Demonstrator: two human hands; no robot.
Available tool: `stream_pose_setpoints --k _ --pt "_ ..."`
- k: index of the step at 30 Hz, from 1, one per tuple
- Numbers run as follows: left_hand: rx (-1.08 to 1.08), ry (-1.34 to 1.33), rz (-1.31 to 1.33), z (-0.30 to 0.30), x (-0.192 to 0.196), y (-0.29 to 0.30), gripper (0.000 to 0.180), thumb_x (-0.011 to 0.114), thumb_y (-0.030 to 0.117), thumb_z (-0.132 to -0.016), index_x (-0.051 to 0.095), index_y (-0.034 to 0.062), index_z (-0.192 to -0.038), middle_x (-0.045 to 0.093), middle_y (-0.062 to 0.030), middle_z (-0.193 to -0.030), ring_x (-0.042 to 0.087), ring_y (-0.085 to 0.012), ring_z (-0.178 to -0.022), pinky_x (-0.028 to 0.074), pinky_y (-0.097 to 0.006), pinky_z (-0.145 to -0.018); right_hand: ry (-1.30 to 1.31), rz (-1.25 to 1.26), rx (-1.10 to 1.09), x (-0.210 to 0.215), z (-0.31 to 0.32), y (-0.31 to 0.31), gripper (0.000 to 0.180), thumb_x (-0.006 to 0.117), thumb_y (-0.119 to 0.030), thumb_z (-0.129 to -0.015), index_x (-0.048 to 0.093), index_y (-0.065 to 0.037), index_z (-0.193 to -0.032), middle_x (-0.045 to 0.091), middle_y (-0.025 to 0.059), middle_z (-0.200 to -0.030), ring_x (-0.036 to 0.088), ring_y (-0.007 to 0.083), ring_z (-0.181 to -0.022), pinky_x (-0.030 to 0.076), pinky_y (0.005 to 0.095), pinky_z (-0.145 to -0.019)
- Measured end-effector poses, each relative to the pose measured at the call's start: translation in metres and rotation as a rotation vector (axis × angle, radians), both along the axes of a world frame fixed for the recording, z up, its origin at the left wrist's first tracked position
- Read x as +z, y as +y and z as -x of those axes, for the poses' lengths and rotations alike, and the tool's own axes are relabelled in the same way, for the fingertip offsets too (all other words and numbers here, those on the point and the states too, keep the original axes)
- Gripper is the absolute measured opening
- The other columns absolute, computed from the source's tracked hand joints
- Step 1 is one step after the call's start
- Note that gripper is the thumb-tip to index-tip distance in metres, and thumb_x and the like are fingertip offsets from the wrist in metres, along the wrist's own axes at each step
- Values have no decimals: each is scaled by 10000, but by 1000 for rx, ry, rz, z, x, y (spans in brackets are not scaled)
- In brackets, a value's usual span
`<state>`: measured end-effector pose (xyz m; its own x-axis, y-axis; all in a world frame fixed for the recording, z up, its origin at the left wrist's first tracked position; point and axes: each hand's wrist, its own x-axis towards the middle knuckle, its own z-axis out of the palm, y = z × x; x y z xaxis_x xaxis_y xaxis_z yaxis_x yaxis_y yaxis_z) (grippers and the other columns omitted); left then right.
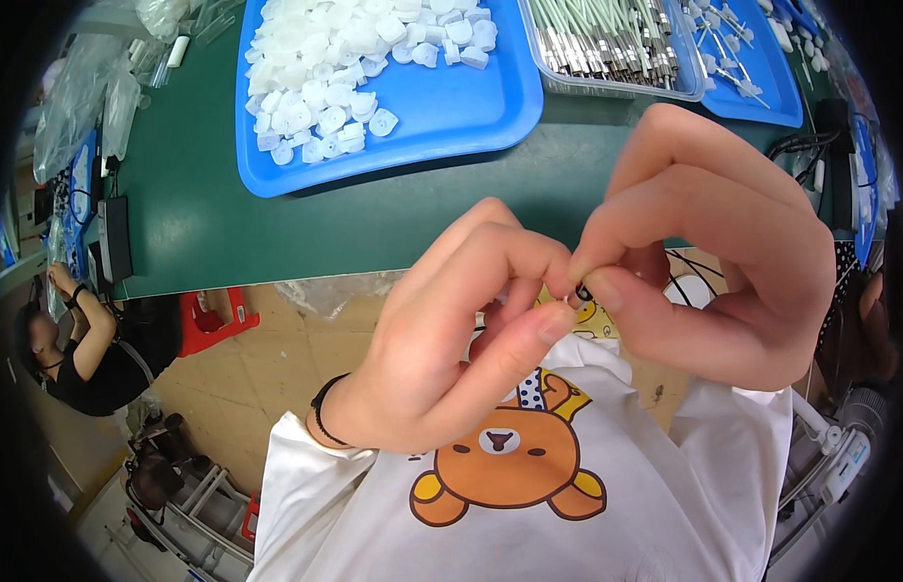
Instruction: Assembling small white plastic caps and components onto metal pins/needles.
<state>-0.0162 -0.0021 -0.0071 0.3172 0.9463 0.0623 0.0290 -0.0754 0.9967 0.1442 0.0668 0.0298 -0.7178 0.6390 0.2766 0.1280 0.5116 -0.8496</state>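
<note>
A green work table (277,218) fills the upper field, with tan floor tiles below its edge and another seated person (78,349) at far left. You hold both hands raised close to the camera, over your white shirt with a bear print (510,466).

Your left hand (442,339) and your right hand (713,262) meet fingertip to fingertip. Both are pinched together on a very small part (576,294), seen only as a pale sliver and a dark dot between the thumbs and forefingers. Its kind is too small and too covered to tell, and whether it is one piece or two being joined cannot be told either.

Beyond your left hand, well apart from it, a blue tray (471,107) carries a heap of small white plastic pieces (325,68). Beyond your right hand a clear tray (616,87) holds a row of thin metal-tipped rods (607,39), and next to that a second blue tray (772,97) holds a few scattered white-tipped pins (728,39).

As a judgement: one piece is in hand and mid-handling at your fingertips; the stocks beyond your hands look largely full, so most of the work appears to remain. No pile of finished pieces can be made out for certain.
</note>
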Motion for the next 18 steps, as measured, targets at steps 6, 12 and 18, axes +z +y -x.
stream_pose_setpoints --k 6,12,18 --pt "-7 -36 -51 -2 -3 2 121 497 63 -751 469 -24 -830 374 -32 -669 333 -105 -588 280 -217 -518 8 37 -14 -1 -1 -2 118 552 43 -573 560 19 -688 446 63 -626 398 71 -453 291 162 -391" --pt "39 -101 -70 -3 -7 1 103 500 10 -738 479 -30 -830 380 -40 -659 337 -107 -549 284 -210 -460 88 149 -122 -7 1 -13 101 543 28 -597 552 19 -697 459 67 -656 412 82 -506 300 178 -469" --pt "53 -164 114 -5 0 -2 203 479 174 -776 459 -15 -849 427 -49 -757 375 -102 -654 314 -220 -573 210 313 -221 -13 3 -20 103 543 31 -606 547 26 -709 472 76 -685 429 110 -567 322 202 -517"
